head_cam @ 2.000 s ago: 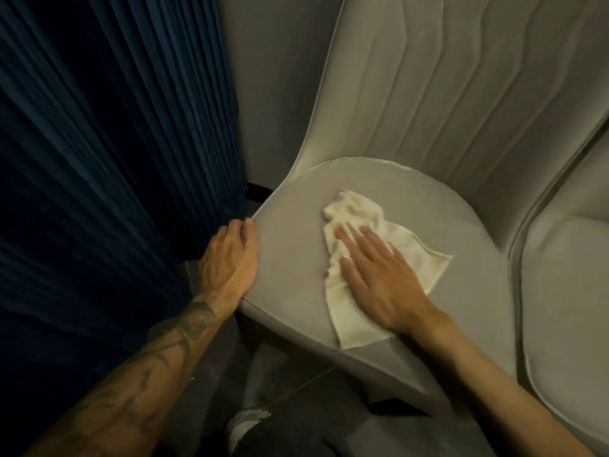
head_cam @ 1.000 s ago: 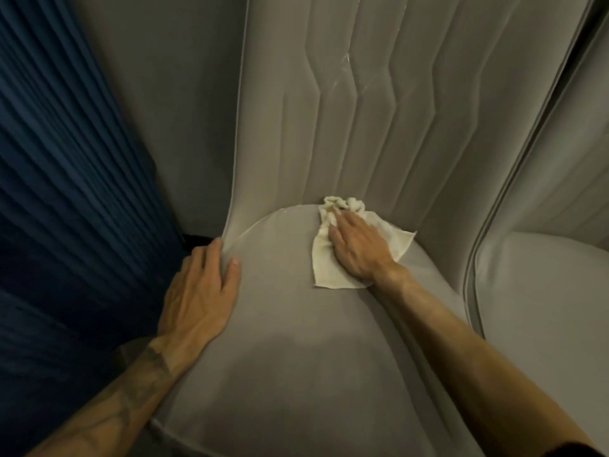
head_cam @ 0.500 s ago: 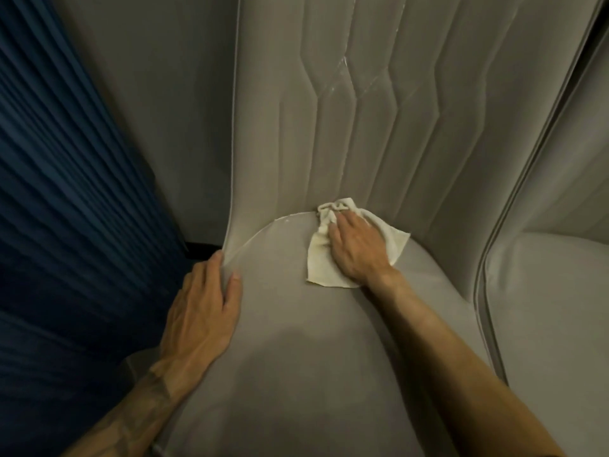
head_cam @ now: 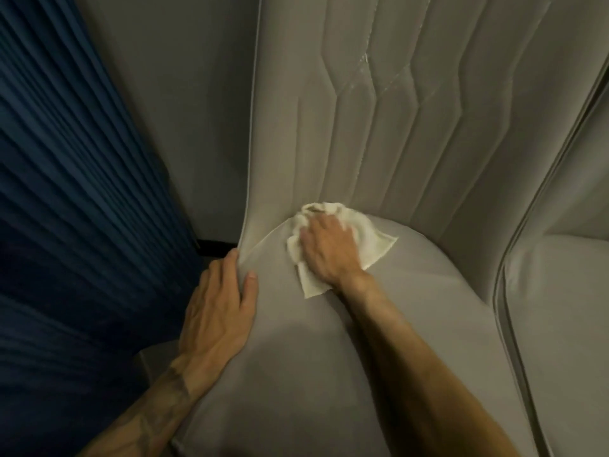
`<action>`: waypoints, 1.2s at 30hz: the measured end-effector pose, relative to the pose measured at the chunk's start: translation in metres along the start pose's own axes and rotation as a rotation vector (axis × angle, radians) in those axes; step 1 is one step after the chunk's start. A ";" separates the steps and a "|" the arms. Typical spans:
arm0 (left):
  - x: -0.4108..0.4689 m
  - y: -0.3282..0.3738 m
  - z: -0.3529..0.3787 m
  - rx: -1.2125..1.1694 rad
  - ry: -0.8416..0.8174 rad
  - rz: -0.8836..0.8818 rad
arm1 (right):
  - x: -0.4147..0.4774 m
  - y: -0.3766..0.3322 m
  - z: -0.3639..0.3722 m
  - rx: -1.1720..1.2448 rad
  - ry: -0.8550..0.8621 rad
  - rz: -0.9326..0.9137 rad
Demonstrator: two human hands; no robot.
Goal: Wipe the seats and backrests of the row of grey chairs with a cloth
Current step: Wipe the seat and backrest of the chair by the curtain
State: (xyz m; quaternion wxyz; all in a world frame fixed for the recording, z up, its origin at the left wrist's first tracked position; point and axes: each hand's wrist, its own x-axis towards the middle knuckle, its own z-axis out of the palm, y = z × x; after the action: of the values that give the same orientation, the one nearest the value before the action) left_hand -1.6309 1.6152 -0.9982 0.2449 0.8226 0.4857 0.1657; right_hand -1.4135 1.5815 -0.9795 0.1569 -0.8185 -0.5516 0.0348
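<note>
the right hand's fingers [head_cam: 313, 237] press flat, unclenched, on one crumpled cream cloth [head_cam: 369, 239] at the seat's back crease, fingertips blurred and part of the cloth hidden beneath. the left hand [head_cam: 217, 311] lies spread on the grey upholstered chair seat [head_cam: 296, 374] edge. two grey chairs show; the second chair [head_cam: 560, 308] is cut off rightward.

No text, label, brand, number or sign can be read anywhere in the frame.
</note>
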 end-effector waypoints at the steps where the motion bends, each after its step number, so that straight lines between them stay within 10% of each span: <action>1: 0.000 0.001 -0.001 0.001 -0.005 0.001 | -0.005 -0.019 0.009 0.034 -0.017 -0.048; 6: -0.001 0.000 -0.002 0.000 -0.005 -0.009 | -0.033 -0.024 0.012 0.124 -0.092 -0.250; 23: -0.005 -0.001 -0.006 0.004 -0.016 0.004 | -0.007 0.024 -0.012 -0.105 0.010 0.139; 28: -0.003 0.002 -0.007 0.020 -0.018 -0.008 | -0.015 -0.050 0.021 0.001 -0.019 -0.058; 36: -0.005 0.003 -0.009 -0.033 -0.036 -0.021 | -0.012 0.050 -0.016 -0.165 -0.007 0.081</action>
State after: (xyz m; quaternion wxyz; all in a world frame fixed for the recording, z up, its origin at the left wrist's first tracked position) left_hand -1.6355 1.6117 -0.9895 0.2688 0.8162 0.4870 0.1560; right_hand -1.3697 1.5504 -0.9809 0.0854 -0.8501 -0.5197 -0.0017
